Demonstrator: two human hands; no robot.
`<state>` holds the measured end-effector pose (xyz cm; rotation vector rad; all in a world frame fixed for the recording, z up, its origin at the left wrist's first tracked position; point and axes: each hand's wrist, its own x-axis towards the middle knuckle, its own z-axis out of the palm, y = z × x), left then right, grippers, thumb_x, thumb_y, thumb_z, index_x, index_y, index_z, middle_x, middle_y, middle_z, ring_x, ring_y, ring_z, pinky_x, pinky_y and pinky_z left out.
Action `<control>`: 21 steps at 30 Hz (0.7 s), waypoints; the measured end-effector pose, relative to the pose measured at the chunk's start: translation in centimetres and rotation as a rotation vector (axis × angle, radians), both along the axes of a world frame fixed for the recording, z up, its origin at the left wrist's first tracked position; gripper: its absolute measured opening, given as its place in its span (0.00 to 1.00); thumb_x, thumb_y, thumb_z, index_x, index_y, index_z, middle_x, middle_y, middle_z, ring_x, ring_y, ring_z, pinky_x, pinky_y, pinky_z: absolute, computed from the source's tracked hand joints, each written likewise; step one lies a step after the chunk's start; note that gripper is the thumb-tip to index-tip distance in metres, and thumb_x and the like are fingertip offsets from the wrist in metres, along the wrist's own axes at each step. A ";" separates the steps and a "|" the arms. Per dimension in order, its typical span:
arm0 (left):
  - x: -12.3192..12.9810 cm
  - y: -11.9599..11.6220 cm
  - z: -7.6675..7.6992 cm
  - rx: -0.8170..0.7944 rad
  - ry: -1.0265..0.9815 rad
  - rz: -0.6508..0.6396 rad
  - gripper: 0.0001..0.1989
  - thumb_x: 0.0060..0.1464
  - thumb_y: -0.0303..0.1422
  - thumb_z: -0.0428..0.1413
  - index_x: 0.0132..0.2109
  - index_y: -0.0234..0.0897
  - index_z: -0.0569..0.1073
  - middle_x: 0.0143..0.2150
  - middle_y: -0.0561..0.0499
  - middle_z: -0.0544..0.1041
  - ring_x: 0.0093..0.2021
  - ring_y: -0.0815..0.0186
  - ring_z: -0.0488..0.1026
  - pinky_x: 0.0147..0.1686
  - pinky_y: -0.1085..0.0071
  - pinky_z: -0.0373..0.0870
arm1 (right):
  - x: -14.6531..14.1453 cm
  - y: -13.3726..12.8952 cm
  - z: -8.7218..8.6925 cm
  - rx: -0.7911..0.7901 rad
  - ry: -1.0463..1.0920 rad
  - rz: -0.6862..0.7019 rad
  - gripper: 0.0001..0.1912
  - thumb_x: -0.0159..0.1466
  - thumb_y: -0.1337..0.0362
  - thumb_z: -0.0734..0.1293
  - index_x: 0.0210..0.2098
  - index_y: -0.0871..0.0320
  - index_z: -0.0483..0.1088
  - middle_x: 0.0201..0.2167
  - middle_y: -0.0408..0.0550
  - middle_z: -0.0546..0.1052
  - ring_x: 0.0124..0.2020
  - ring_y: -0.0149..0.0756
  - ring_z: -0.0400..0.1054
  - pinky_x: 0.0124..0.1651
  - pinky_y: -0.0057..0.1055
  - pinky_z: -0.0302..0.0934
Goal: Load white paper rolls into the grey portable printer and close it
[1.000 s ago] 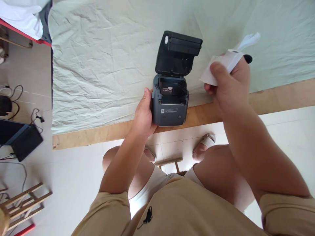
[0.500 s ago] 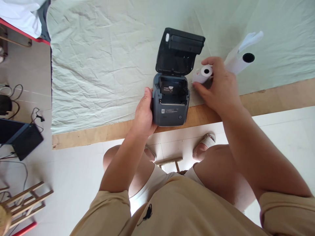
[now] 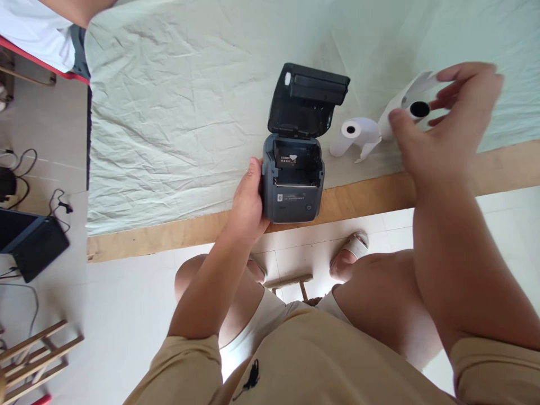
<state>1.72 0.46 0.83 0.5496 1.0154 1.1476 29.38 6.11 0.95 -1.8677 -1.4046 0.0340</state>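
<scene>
My left hand (image 3: 250, 199) grips the left side of a dark grey portable thermal printer (image 3: 295, 202), thumb along its edge. The printer stands at the table's front edge, its black lid (image 3: 306, 104) raised and its paper bay bare inside. My right hand (image 3: 453, 124) is spread around the top of a larger white paper roll (image 3: 388, 121) with a wide dark core. Its thumb overlaps the roll's near side, and whether the fingers touch the paper I cannot tell. Between printer and large roll stands a small paper roll (image 3: 343, 144), its loose end curling rightward.
A pale green cloth (image 3: 181, 124) covers the table, with a bare wooden edge (image 3: 169, 228) in front. Another person's arm (image 3: 82, 8) shows at the upper left. Black devices with cables (image 3: 40, 244) and a wooden stool (image 3: 37, 354) are at the left.
My right hand has let go of the small roll and moved right to the larger one. The small roll's loose end now shows. Another person's arm has appeared at the upper left.
</scene>
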 end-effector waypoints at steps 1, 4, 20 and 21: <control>0.0 0.0 0.0 -0.002 -0.001 -0.001 0.22 0.68 0.56 0.56 0.43 0.43 0.80 0.44 0.50 0.89 0.66 0.51 0.82 0.61 0.59 0.85 | -0.1 0.1 -0.1 -0.070 0.015 -0.010 0.35 0.49 0.75 0.76 0.54 0.52 0.67 0.56 0.54 0.72 0.54 0.45 0.71 0.55 0.47 0.69; -0.1 0.0 -0.1 0.004 0.007 0.000 0.22 0.67 0.57 0.57 0.44 0.43 0.80 0.44 0.50 0.89 0.66 0.51 0.82 0.61 0.59 0.85 | -0.7 0.0 0.1 -0.156 0.066 -0.010 0.34 0.51 0.77 0.74 0.55 0.54 0.68 0.52 0.54 0.75 0.48 0.42 0.72 0.51 0.44 0.69; -0.1 0.0 0.0 -0.001 0.019 -0.003 0.22 0.68 0.57 0.56 0.44 0.44 0.81 0.45 0.50 0.89 0.67 0.52 0.81 0.61 0.60 0.85 | -1.0 -0.4 -0.4 -0.176 0.041 0.139 0.29 0.56 0.74 0.73 0.56 0.51 0.74 0.56 0.56 0.79 0.44 0.40 0.72 0.49 0.41 0.68; -0.1 0.0 0.0 0.001 0.019 -0.006 0.22 0.68 0.57 0.56 0.44 0.44 0.81 0.45 0.50 0.89 0.67 0.52 0.81 0.61 0.60 0.84 | -1.1 -0.5 -0.2 -0.186 0.027 0.113 0.29 0.55 0.74 0.75 0.56 0.53 0.75 0.57 0.58 0.78 0.45 0.41 0.73 0.49 0.41 0.68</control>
